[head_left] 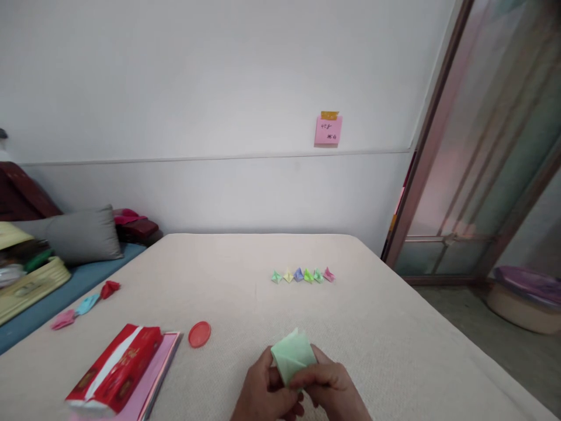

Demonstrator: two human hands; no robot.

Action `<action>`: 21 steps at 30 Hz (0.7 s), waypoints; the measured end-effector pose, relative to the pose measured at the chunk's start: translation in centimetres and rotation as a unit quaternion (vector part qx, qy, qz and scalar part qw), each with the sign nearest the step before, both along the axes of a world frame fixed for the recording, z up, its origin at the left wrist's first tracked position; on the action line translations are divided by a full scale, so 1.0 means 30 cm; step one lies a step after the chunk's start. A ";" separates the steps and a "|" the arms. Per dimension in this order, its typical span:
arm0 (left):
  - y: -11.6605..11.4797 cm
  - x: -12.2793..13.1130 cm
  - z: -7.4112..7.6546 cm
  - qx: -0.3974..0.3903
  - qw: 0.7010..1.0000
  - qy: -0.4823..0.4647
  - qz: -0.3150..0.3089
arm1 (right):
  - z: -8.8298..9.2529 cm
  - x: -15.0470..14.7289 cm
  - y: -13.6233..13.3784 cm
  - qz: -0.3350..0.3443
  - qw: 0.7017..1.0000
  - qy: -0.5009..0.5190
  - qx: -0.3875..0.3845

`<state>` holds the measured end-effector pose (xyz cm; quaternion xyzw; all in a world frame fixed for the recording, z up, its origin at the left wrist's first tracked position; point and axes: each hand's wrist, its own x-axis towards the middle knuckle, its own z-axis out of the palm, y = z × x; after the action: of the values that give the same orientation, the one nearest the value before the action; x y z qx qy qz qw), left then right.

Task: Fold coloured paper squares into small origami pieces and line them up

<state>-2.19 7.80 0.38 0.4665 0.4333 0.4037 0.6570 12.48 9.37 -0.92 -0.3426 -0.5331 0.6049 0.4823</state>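
Note:
A pale green folded paper (293, 354) is held up over the near middle of the table, one corner pointing away. My left hand (266, 387) grips its left and lower edge between thumb and fingers. On the right side, my right hand (331, 383) pinches the paper's lower right part, its fingertips lying over the front near the bottom corner. Both hands are closed on the same sheet. Farther back, a row of several small folded paper pieces (298, 275) in green, yellow, blue and pink lies on the table.
On the table (219, 257) lie a red round lid (200, 334), a red tissue pack (120, 365) on pink sheets (163, 362), and red (109, 289), blue (87, 304) and pink (63, 319) pieces at left. A pink note (328, 131) hangs on the wall.

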 end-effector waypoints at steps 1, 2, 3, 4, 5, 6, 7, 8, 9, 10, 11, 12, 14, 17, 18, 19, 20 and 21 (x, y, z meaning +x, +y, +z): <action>0.000 0.002 -0.002 0.001 1.000 -0.003 0.005 | -0.009 0.000 0.002 0.004 1.000 0.002 0.000; 0.001 0.002 -0.004 0.002 1.000 -0.004 0.010 | -0.020 0.000 0.005 0.011 1.000 0.008 -0.001; 0.002 0.000 -0.007 0.004 1.000 -0.004 0.014 | -0.030 0.000 0.009 0.019 1.000 0.019 0.002; 0.004 -0.003 -0.008 0.005 1.000 -0.001 0.018 | -0.039 0.002 0.014 0.029 0.999 0.029 0.009; 0.006 -0.007 -0.009 0.005 1.000 0.004 0.023 | -0.046 0.005 0.019 0.036 0.998 0.038 0.024; 0.008 -0.012 -0.009 0.005 1.000 0.010 0.029 | -0.050 0.009 0.024 0.039 0.997 0.049 0.037; 0.010 -0.017 -0.007 0.004 0.999 0.014 0.036 | -0.052 0.015 0.028 0.041 0.996 0.066 0.043; 0.012 -0.021 -0.004 0.003 0.999 0.017 0.041 | -0.050 0.021 0.032 0.039 0.994 0.092 0.036; 0.013 -0.025 -0.001 0.002 0.999 0.019 0.045 | -0.046 0.027 0.035 0.038 0.992 0.122 0.015; 0.013 -0.027 0.003 0.004 0.999 0.021 0.047 | -0.040 0.033 0.036 0.038 0.988 0.151 -0.013; 0.013 -0.027 0.007 0.007 0.999 0.023 0.048 | -0.033 0.037 0.036 0.039 0.984 0.171 -0.039; 0.012 -0.026 0.011 0.012 0.998 0.025 0.049 | -0.026 0.038 0.035 0.042 0.982 0.174 -0.060; 0.010 -0.021 0.015 0.027 0.998 0.025 0.043 | -0.017 0.036 0.031 0.050 0.987 0.134 -0.075; 0.008 -0.015 0.012 0.040 0.999 0.027 0.016 | -0.018 0.025 0.027 0.055 0.994 0.045 -0.077; 0.007 -0.014 0.009 0.041 0.999 0.028 0.002 | -0.022 0.022 0.026 0.049 0.995 0.024 -0.080; 0.007 -0.014 0.007 0.041 0.999 0.029 -0.009 | -0.026 0.019 0.026 0.041 0.996 0.009 -0.083; 0.007 -0.014 0.004 0.042 0.999 0.028 -0.020 | -0.030 0.018 0.026 0.031 0.996 -0.001 -0.087; 0.007 -0.014 0.003 0.042 0.998 0.025 -0.028 | -0.034 0.017 0.025 0.022 0.996 -0.007 -0.091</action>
<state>-2.59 8.01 0.47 0.5152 0.4190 0.3915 0.6370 13.00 10.13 -1.95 -0.3780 -0.4863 0.6588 0.4319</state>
